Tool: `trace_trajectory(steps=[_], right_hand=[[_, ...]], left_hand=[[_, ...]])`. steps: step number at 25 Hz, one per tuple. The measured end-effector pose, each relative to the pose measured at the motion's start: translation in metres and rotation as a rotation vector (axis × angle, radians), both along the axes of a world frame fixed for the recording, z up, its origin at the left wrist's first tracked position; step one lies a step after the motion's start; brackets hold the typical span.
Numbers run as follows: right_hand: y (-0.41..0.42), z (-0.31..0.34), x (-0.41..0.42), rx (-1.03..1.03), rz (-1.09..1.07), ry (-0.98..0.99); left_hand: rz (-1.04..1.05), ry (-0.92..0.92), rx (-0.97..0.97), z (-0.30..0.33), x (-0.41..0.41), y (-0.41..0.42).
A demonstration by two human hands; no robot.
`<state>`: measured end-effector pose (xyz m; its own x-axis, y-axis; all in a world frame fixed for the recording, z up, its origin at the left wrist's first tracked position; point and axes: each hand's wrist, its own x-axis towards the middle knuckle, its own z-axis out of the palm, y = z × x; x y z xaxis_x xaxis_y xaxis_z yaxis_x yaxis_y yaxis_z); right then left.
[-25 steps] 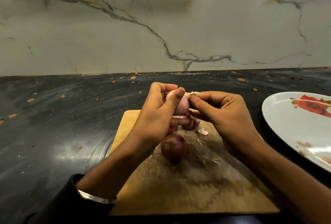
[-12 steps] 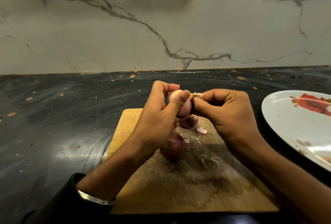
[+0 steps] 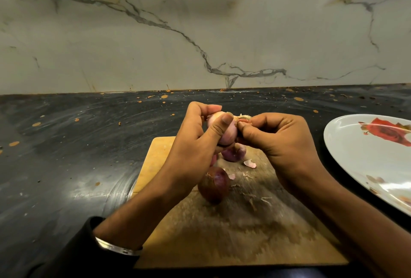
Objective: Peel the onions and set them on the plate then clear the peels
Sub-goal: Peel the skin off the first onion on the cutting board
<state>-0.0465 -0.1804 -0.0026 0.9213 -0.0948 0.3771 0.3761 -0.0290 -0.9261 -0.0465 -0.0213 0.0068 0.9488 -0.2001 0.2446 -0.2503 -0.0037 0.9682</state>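
From my remote station I record the following. The left hand [image 3: 195, 144] grips a pale, mostly peeled onion [image 3: 224, 131] above the far end of the cutting board [image 3: 222, 233], its thumb laid across the front of the bulb and its fingers curled over the top. The right hand [image 3: 282, 142] meets it from the right, thumb and fingertips pinching a strip of dry skin [image 3: 244, 118] at the onion's upper right end. Both hands are held clear of the board. Below them, on the board, a second onion [image 3: 234, 152] with purple-pink flesh lies partly hidden behind the held one. Nearer to me a dark red unpeeled onion [image 3: 214, 185] rests on the board, just beside the left wrist. Small peel fragments [image 3: 249, 163] and dry root fibres lie scattered on the wood to the right of these two onions. The board sits on a dark desk [image 3: 66, 155] flecked with orange spots, backed by a veined marble wall [image 3: 155, 44]. A white plate [image 3: 360, 162] with a red flower print stands on the desk to the right of the board, apart from it; I see no onion on the part in view. A silver bangle [image 3: 117, 247] circles the left wrist at the edge of a dark sleeve [image 3: 73, 253].
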Motion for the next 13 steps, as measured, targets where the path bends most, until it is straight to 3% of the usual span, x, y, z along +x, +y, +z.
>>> trace_trajectory(steps=[4, 10, 13], right_hand=[[0.0074, -0.003, -0.0025, -0.119, -0.136, -0.089], [0.0086, -0.0043, -0.0036, -0.146, -0.232, -0.126], [0.0065, -0.0035, -0.0033, -0.108, -0.236, -0.091]], left_hand=[[-0.031, 0.034, -0.036, 0.0015, -0.0008, -0.0035], [-0.121, 0.073, 0.0, 0.0041, 0.0032, -0.0002], [-0.135, 0.087, -0.091, 0.0037, 0.0061, 0.0013]])
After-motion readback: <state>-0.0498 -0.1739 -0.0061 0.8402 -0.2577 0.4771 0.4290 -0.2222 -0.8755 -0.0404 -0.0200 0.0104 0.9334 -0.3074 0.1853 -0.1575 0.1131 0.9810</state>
